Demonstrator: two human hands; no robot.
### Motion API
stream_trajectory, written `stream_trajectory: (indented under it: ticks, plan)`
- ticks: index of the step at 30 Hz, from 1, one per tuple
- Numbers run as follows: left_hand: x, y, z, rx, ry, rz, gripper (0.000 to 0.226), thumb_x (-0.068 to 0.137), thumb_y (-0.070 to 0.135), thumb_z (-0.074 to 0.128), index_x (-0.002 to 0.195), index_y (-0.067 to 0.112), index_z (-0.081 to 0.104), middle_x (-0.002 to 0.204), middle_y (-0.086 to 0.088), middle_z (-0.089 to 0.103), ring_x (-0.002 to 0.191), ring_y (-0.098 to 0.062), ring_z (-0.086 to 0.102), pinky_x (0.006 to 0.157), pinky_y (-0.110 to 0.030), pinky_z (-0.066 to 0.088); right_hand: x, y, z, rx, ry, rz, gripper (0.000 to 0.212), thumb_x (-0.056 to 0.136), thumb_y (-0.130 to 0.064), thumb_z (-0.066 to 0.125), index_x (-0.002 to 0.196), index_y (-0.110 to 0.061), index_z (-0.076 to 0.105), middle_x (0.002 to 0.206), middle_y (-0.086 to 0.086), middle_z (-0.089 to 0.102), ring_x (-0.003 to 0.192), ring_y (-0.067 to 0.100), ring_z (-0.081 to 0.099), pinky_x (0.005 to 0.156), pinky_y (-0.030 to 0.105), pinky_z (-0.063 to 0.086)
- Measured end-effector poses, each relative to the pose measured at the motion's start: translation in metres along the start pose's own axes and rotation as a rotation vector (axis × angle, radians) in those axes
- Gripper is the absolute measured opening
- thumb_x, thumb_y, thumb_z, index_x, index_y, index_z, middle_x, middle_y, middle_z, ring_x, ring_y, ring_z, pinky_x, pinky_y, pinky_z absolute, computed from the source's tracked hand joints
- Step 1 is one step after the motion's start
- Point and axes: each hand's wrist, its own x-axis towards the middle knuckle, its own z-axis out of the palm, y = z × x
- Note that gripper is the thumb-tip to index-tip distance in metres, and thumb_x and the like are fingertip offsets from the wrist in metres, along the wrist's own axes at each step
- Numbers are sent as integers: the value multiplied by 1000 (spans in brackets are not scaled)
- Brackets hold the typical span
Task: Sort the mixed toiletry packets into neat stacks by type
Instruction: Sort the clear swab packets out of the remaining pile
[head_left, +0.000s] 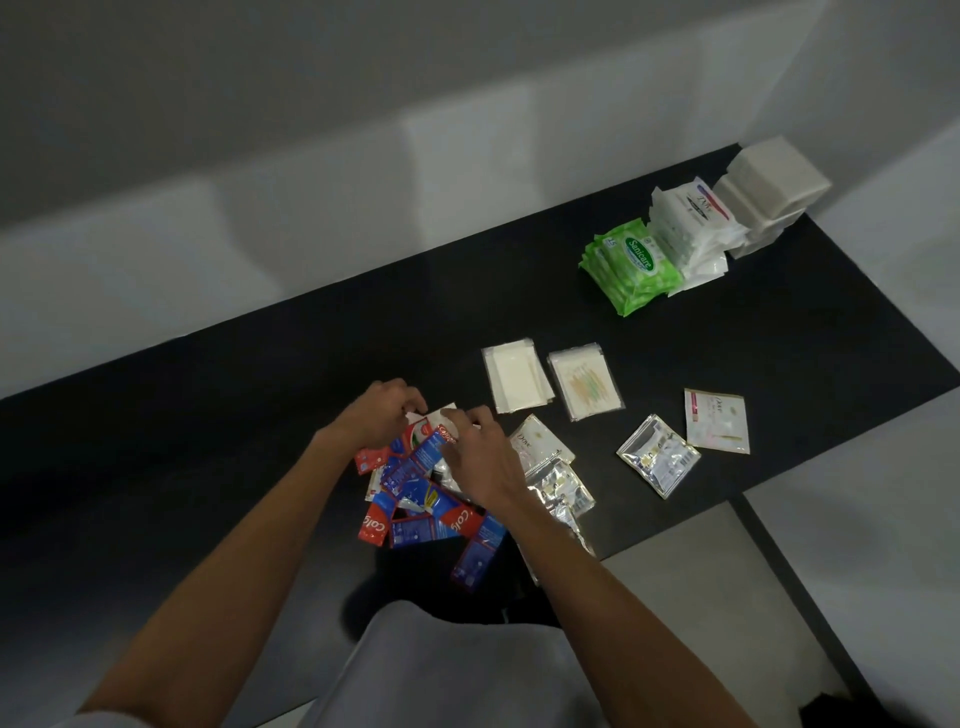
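A mixed pile of red and blue toothpaste packets (426, 506) lies near the front edge of the black table (208, 415). My left hand (382, 413) and my right hand (475, 452) meet over the pile's far side, both pinching a red and white toothpaste packet (436, 423). To the right of the pile lie a white Dove sachet (532, 441) and a silver foil sachet (561, 491). Farther right sit a second silver sachet (658, 454) and a Dove sachet (718, 421). Behind them lie a stack of plain white packets (517, 382) and a cotton-swab packet (586, 380).
At the table's far right stand sorted stacks: green Sanicare wipes (631, 265), white wipe packs (688, 228) and plain white pads (769, 187). A grey wall rises behind the table. The table's front edge runs close under the pile, with some packets overhanging it.
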Motion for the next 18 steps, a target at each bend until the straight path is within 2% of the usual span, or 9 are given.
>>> stream_trajectory:
  ticks: [2, 5, 8, 11, 13, 15, 18]
  plan:
    - [-3, -3, 2, 4, 7, 2, 31, 98, 13, 65, 124, 31, 63, 123, 6, 49, 122, -15, 47, 102, -37, 46, -2, 2, 3, -6, -13, -6, 47, 104, -33, 65, 148, -24, 51, 145, 4, 40, 127, 21, 52, 94, 35, 57]
    - [-4, -5, 0, -8, 30, 16, 21, 96, 21, 71, 109, 37, 63, 118, 8, 50, 119, -13, 46, 98, -33, 43, -6, 3, 1, 59, -4, 14, 45, 103, -29, 68, 144, -23, 52, 145, 4, 41, 127, 21, 54, 95, 36, 57]
    - [-6, -2, -8, -81, 49, 49, 17, 97, 27, 71, 99, 41, 62, 116, 8, 53, 111, -10, 53, 97, -37, 49, -11, 1, -7, 187, 20, 69, 42, 101, -32, 71, 138, -28, 51, 139, 0, 49, 123, 19, 56, 93, 38, 57]
    - [-8, 8, -21, -174, 69, 107, 16, 98, 23, 69, 103, 38, 64, 115, 9, 60, 107, -8, 59, 98, -42, 54, -14, 3, -14, 294, 99, 98, 34, 101, -39, 69, 131, -30, 56, 124, -4, 59, 112, 15, 59, 89, 36, 56]
    - [-10, 18, -30, -244, 80, 163, 16, 99, 19, 68, 105, 33, 67, 109, 12, 66, 104, -7, 64, 96, -42, 56, -15, 6, -21, 333, 181, 95, 26, 103, -35, 68, 126, -26, 64, 113, -4, 65, 99, 8, 62, 79, 22, 52]
    - [-12, 29, -36, -311, 120, 198, 16, 99, 17, 68, 110, 29, 69, 107, 11, 68, 103, -6, 67, 93, -38, 57, -17, 8, -29, 391, 269, 111, 19, 103, -27, 69, 120, -19, 69, 103, -4, 69, 88, -1, 63, 68, 10, 47]
    - [-12, 45, -39, -443, 268, 168, 30, 99, 20, 70, 127, 27, 65, 117, 11, 68, 110, -3, 66, 94, -29, 55, -17, 12, -42, 564, 362, 176, 9, 101, -24, 72, 108, -18, 72, 89, -9, 73, 78, -1, 69, 64, 10, 50]
